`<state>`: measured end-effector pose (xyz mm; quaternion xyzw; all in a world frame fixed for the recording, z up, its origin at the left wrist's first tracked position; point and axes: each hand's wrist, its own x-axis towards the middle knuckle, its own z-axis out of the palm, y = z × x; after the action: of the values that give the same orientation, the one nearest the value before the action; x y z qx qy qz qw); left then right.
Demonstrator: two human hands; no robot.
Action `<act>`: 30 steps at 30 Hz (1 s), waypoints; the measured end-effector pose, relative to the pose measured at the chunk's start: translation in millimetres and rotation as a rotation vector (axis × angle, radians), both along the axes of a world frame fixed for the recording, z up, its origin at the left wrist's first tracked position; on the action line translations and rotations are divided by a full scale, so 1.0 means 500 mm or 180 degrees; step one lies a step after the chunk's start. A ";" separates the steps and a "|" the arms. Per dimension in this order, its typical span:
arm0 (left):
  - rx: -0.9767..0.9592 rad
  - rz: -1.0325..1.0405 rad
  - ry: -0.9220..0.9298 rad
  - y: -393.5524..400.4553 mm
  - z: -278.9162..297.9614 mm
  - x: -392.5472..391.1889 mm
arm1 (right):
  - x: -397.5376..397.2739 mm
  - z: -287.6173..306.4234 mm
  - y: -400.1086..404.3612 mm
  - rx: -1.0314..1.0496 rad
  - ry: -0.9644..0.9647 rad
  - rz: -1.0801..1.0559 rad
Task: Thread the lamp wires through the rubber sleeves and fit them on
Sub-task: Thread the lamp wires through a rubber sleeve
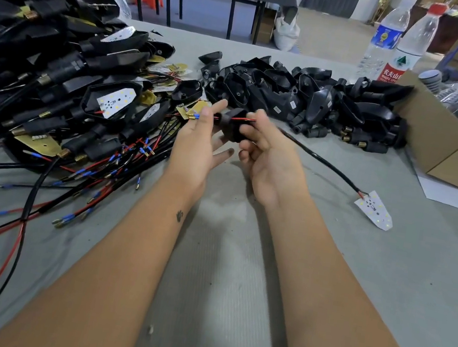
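A heap of finished lamps (58, 63) with loose red, black and blue-tipped wires fills the left of the grey table (222, 263). At centre, the two hands meet over the table. The left hand (196, 143) pinches the blue-tipped wire ends (193, 116) between thumb and forefinger, its other fingers loosely spread. The right hand (266, 161) curls its fingers round a black sleeve (231, 126), with the red wire (241, 119) running through it between the hands. From the right hand a black cable (320, 161) trails right to a white LED board (374, 209) lying on the table. Beyond the hands lies a pile of empty black sleeves (309, 102). Far right stand two water bottles (401, 41) and an open cardboard box (444, 145).
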<state>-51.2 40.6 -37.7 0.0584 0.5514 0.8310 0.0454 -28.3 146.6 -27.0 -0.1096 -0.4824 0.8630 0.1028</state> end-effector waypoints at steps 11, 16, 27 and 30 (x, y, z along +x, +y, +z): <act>0.0292 -0.0122 -0.0505 -0.001 0.003 -0.013 | -0.008 -0.014 0.026 -0.0098 0.0041 -0.0521; 0.0072 -0.0160 -0.0260 0.001 0.003 -0.003 | -0.008 -0.017 0.010 0.1125 0.0084 -0.0236; 0.0091 -0.0304 -0.0249 0.004 0.001 -0.004 | -0.002 -0.010 0.014 0.0526 0.0134 0.0037; 0.0128 0.0002 -0.0204 0.003 0.002 -0.004 | 0.000 -0.011 0.011 0.0813 0.0296 0.0469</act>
<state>-53.1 42.3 -37.0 0.0325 0.5329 0.8433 0.0617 -28.3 152.2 -32.6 -0.0198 -0.5897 0.8039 0.0745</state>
